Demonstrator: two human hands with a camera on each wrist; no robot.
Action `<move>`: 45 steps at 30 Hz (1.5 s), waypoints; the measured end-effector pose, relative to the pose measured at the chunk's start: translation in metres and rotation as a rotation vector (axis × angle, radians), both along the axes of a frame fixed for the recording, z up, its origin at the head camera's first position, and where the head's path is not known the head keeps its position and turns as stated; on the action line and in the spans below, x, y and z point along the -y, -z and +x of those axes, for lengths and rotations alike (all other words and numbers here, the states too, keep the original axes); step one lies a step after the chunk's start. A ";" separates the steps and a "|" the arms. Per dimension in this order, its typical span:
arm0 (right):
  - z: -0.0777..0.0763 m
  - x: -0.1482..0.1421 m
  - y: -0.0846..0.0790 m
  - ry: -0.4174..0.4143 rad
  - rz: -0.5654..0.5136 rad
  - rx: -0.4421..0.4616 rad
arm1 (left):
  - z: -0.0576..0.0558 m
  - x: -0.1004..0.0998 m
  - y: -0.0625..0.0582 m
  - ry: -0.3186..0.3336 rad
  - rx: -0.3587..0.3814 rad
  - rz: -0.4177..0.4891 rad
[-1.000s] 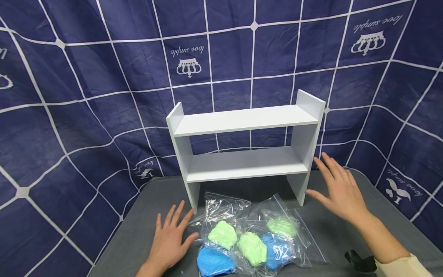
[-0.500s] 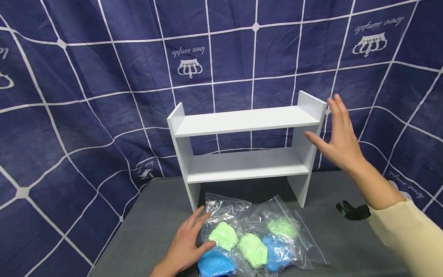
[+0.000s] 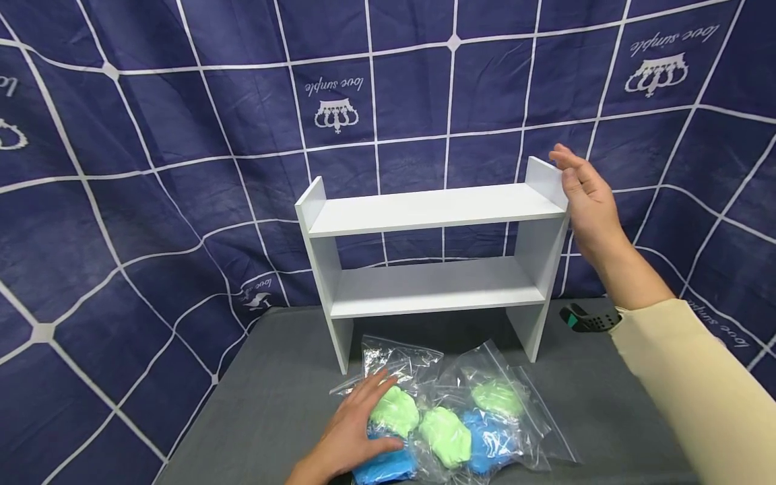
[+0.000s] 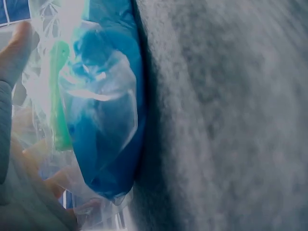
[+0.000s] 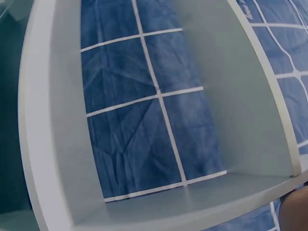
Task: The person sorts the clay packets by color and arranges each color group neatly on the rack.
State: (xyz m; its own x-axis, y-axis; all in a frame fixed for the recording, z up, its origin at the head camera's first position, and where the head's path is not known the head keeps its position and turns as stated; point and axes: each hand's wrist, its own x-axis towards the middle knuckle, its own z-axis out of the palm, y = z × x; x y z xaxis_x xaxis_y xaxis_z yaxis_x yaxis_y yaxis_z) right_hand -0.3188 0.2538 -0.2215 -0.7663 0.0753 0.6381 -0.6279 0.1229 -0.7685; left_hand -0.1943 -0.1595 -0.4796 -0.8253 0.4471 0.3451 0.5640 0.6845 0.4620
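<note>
My left hand [image 3: 354,431] is over the left end of a cluster of clear zip bags [image 3: 403,357], fingers spread and gently bent. Under and beside it are a light green lump [image 3: 395,411] and a blue lump [image 3: 384,465], both in clear plastic. The left wrist view shows the bagged blue lump [image 4: 106,106] close up, with the thumb [image 4: 17,50] beside it. My right hand [image 3: 591,202] is raised at the upper right corner of a white two-tier shelf [image 3: 436,209], fingers loosely bent beside its side panel [image 3: 545,180]. The right wrist view shows its skin [image 5: 294,209] just outside the panel.
More bagged lumps, green [image 3: 445,436] and blue [image 3: 488,441], lie in front of the shelf on the grey cloth surface [image 3: 273,377]. A navy curtain [image 3: 412,81] with white grid lines surrounds the back and sides. A black strap [image 3: 588,318] hangs at the right wrist.
My right hand has risen from beside the lower shelf to the top right corner, its fingers bending in. My left hand has shifted right, from the grey cloth to over the bags.
</note>
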 end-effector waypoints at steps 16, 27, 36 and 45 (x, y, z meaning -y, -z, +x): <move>-0.020 -0.007 0.016 -0.075 -0.218 -0.054 | 0.005 -0.004 0.004 -0.023 0.067 -0.057; -0.024 0.003 0.019 -0.013 -0.266 -0.125 | 0.005 -0.007 0.006 -0.079 0.062 -0.073; -0.026 0.005 0.021 0.000 -0.290 -0.128 | 0.008 -0.004 0.003 -0.072 0.000 -0.077; -0.025 0.006 0.020 0.020 -0.270 -0.155 | 0.007 0.000 -0.007 -0.079 -0.035 0.000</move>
